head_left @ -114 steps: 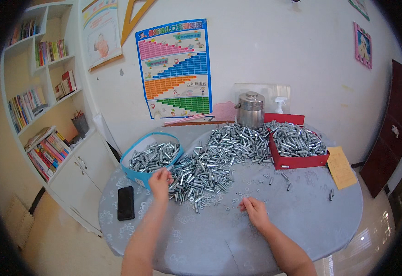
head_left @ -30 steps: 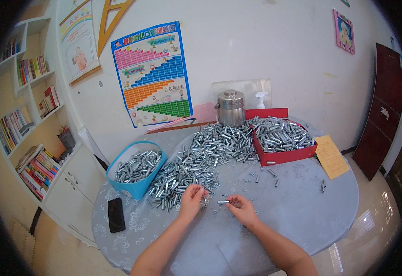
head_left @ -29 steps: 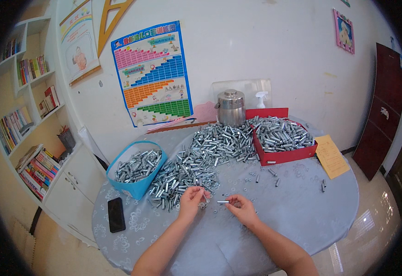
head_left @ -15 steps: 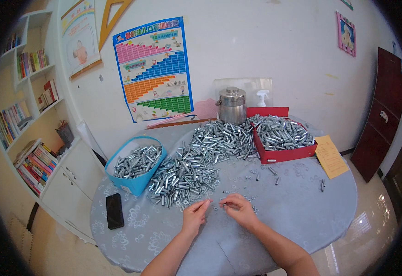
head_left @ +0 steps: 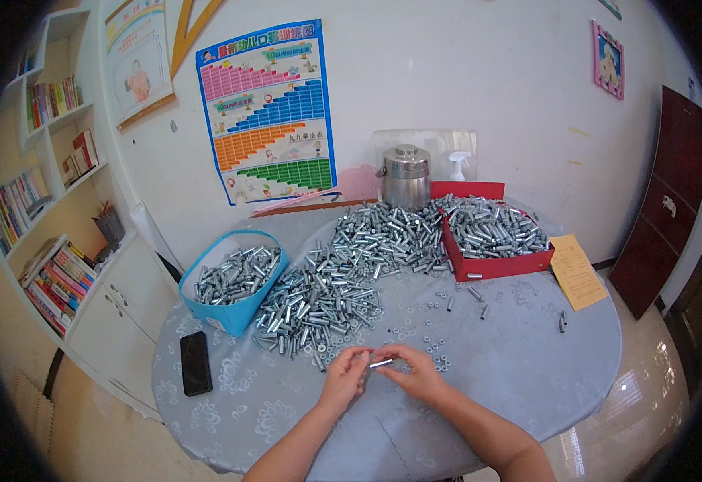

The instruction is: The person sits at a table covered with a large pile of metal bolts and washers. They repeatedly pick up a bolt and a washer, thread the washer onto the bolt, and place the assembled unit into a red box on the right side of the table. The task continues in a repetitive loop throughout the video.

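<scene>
My right hand (head_left: 417, 374) pinches a small shiny metal sleeve (head_left: 381, 364) between thumb and fingers, tilted slightly up to the right. Close beside it, my left hand (head_left: 344, 381) is closed, thumb against fingers, at the sleeve's left end. What my left fingertips hold, if anything, is too small to make out. Just beyond my hands small nuts (head_left: 436, 351) lie scattered on the grey tablecloth. A large heap of metal sleeves and bolts (head_left: 327, 297) spreads farther back.
A blue fabric bin (head_left: 234, 320) at left and a red box (head_left: 505, 267) at right hold more metal pieces. A black phone (head_left: 196, 365) lies at left. A steel pot (head_left: 406, 178) and a spray bottle (head_left: 459, 167) stand behind. Yellow paper (head_left: 578, 275) lies at the right edge.
My hands have come together. The metal sleeve in my right hand now shows plainly between the two hands; earlier it was mostly hidden by my fingers.
</scene>
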Demonstrator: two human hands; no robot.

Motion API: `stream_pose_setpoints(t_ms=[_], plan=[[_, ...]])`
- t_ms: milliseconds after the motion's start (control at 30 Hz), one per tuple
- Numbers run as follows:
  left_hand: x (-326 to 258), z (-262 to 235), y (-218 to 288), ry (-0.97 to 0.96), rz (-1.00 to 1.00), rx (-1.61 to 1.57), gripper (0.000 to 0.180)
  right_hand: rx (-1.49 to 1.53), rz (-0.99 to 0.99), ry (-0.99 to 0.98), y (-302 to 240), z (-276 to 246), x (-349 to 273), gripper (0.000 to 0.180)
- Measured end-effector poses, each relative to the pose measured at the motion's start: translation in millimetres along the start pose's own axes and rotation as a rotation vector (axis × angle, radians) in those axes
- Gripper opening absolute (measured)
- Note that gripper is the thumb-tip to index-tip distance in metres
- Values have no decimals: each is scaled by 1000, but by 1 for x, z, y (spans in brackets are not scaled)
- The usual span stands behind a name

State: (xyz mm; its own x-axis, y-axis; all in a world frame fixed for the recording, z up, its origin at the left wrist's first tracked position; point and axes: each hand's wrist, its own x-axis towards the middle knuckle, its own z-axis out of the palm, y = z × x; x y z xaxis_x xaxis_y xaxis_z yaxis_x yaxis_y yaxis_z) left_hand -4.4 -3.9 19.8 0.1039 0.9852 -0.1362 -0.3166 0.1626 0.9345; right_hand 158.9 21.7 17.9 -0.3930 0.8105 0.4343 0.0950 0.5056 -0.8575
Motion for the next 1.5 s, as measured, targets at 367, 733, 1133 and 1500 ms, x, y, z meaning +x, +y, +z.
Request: stream_pose_setpoints(t_ms=[367, 733, 1133, 1500], plan=[[-2, 14, -5, -26, -14, 152, 26, 157, 40, 80, -4, 17, -5, 35], [-1, 3, 4, 145, 5, -53, 15, -599, 150, 129, 33, -44, 5, 14], [0, 1, -5, 101, -11, -25, 13, -411, 399, 96, 29, -48, 10, 16], [1, 2, -7, 83, -38, -36, 12, -642, 396, -209, 23, -69, 5, 25]])
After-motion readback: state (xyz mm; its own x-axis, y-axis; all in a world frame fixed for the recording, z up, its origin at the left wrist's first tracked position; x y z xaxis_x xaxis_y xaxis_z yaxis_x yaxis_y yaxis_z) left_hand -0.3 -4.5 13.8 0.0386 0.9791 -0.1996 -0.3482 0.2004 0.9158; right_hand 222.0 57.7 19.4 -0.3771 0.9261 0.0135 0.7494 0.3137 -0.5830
